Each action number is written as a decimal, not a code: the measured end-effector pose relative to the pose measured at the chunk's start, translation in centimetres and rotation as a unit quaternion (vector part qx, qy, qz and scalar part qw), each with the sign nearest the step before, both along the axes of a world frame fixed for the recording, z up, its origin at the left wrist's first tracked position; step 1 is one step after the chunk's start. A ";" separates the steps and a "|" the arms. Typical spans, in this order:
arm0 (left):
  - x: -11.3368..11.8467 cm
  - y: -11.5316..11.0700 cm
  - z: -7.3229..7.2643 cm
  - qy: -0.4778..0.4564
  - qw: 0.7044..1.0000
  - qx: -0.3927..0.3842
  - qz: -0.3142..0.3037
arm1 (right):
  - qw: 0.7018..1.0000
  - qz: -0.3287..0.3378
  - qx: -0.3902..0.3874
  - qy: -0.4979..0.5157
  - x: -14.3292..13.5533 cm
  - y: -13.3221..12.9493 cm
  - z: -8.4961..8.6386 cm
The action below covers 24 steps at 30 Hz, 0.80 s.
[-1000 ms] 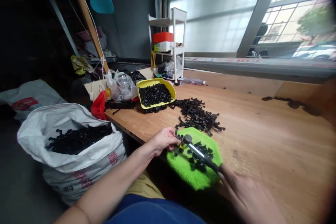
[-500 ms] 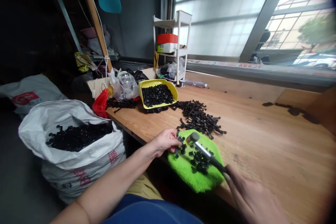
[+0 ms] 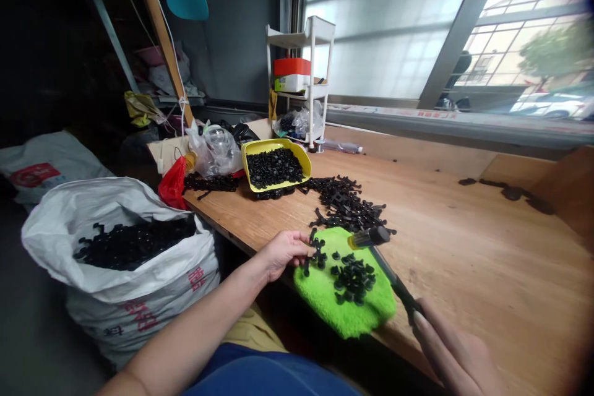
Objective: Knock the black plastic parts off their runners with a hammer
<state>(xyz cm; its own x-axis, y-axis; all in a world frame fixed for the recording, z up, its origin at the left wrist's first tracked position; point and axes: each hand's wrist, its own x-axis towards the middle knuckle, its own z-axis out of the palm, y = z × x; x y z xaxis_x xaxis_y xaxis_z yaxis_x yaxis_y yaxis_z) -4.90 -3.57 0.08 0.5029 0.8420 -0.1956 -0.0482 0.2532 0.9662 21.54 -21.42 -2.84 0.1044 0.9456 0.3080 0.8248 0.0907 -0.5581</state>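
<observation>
Plastic parts (image 3: pixel 318 252), a small black cluster joined on a thin frame, lay at the 9 o'clock edge of the green cloth (image 3: pixel 343 309), pinched between the fingers of the left hand (image 3: pixel 281 252). That grip was closed on the cluster's near end and pinned it flat to the cloth.

Going by size: the wooden worktop (image 3: pixel 464 247) carried everything. At its 9 o'clock side, off the edge, stood a white sack (image 3: pixel 120 284) full of more black pieces. At 11 o'clock sat a yellow tray (image 3: pixel 276 166) heaped with loose pieces, and just past the cloth at 12 o'clock lay a pile of frames (image 3: pixel 348 207). A little heap of loose pieces (image 3: pixel 353 277) rested in the middle of the cloth.

The hammer (image 3: pixel 380 253) was raised, its head over the cloth's 12 o'clock edge and apart from the cluster. The right hand (image 3: pixel 452 356) was wrapped tight round the end of the handle at 4 o'clock.

The cluster looked very light and stiff, brittle at its thin links, likely to snap apart there rather than bend. It seemed smooth and apt to skitter, though the soft cloth would damp that. It was best held by the outer frame, fingertips well clear of the hammer's landing spot. The hammer looked head-heavy, best held far down the handle.
</observation>
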 end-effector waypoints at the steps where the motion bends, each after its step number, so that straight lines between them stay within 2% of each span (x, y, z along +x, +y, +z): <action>1: 0.0 0.0 0.0 -0.003 1.000 -0.005 -0.002 | 1.000 0.003 -0.008 0.011 0.4 0.0 -0.4; 5: 0.0 0.1 0.4 -0.001 1.000 -0.007 -0.009 | 0.996 0.022 -0.060 0.069 0.3 0.1 -0.6; 10: -0.1 0.1 0.9 0.014 0.999 -0.006 -0.029 | 0.988 0.018 -0.071 0.133 -1.7 0.1 1.1; 18: -0.3 0.2 0.6 0.016 0.999 0.002 -0.049 | 0.998 0.011 -0.041 0.035 -1.6 0.4 0.8; 22: -0.3 0.4 0.6 0.016 0.998 0.011 -0.061 | 0.997 0.036 -0.034 0.058 -2.6 0.8 1.7; 24: -0.2 0.5 0.8 0.024 0.998 0.013 -0.060 | 0.998 0.034 -0.032 0.035 -3.2 1.3 2.3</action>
<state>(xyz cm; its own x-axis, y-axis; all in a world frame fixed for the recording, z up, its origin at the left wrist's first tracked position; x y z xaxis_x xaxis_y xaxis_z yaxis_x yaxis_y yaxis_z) -5.12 -3.09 0.83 0.5902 0.7818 -0.2010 0.0271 0.2297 0.9729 18.37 -20.15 -0.53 0.0579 0.9686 0.2417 0.7762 0.1085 -0.6211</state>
